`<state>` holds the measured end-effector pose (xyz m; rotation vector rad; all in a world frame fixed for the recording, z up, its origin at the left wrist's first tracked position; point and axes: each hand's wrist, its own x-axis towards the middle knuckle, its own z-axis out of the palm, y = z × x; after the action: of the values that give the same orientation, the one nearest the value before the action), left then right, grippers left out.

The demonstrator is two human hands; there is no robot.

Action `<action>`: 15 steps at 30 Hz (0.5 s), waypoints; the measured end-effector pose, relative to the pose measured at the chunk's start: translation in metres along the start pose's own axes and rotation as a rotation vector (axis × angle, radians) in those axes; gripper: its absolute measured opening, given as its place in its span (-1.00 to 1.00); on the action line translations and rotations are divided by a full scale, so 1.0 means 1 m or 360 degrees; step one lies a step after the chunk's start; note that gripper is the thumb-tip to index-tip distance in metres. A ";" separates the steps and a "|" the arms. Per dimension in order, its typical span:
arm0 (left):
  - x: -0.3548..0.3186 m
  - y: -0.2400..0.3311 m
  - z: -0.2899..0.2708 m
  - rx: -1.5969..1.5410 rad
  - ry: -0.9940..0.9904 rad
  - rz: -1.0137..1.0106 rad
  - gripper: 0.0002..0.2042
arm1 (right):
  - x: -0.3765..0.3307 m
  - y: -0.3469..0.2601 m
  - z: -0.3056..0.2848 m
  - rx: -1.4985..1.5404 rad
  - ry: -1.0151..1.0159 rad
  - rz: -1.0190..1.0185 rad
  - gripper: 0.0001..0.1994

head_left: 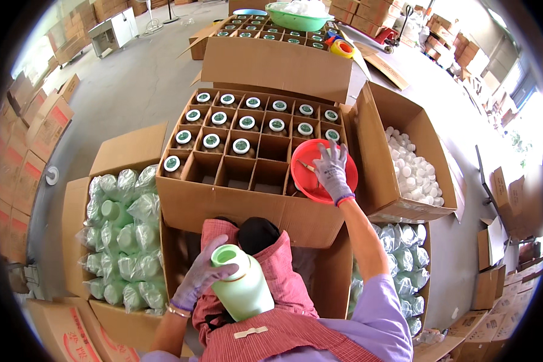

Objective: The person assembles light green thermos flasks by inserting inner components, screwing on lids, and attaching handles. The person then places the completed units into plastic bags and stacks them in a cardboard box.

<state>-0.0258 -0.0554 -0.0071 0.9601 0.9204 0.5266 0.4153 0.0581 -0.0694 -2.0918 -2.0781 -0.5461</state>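
Note:
My left hand (200, 276), in a grey glove, grips a pale green plastic bottle (242, 285) by its open neck, holding it against my red apron. In its own grey glove, my right hand (330, 171) reaches into a red bowl (311, 158) that rests on the right corner of a divided cardboard box (235, 205); its fingers are spread over the bowl and hold nothing that I can see. Many cells of that box hold capped bottles (215, 117); the front row of cells has no bottles in it.
A box of wrapped pale green bottles (123, 235) stands at my left, and another such box (401, 265) at my lower right. An open box of white caps (413, 172) sits at the right. A second filled divided box (271, 33) with a green basin (295, 17) lies beyond.

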 end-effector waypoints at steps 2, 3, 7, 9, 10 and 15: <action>0.002 0.007 -0.001 -0.0114 -0.0049 -0.0154 -0.29 | 0.007 -0.012 0.004 -0.0174 -0.0352 -0.0076 -0.77; 0.009 0.012 0.000 -0.0043 -0.0168 -0.0173 -0.33 | 0.004 0.002 0.030 -0.0254 -0.0273 0.0049 -0.74; -0.013 0.038 0.002 0.0148 -0.0127 0.0011 -0.38 | 0.012 -0.017 0.016 -0.0052 -0.0039 0.0163 -0.77; -0.031 0.079 0.017 0.0082 -0.0083 0.0106 -0.34 | 0.009 -0.005 0.005 0.0373 0.0452 0.0270 -0.81; -0.038 0.095 0.018 0.0097 -0.0035 0.0237 -0.28 | 0.005 -0.001 -0.001 0.0590 0.0686 0.0321 -0.81; -0.040 0.118 0.020 0.1868 0.0518 0.1356 -0.27 | -0.031 -0.086 -0.118 0.2011 0.0143 0.0186 -0.78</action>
<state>-0.0292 -0.0350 0.1174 2.4376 1.0849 0.8843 0.3125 -0.0094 0.0154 -1.3204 -1.5005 0.5701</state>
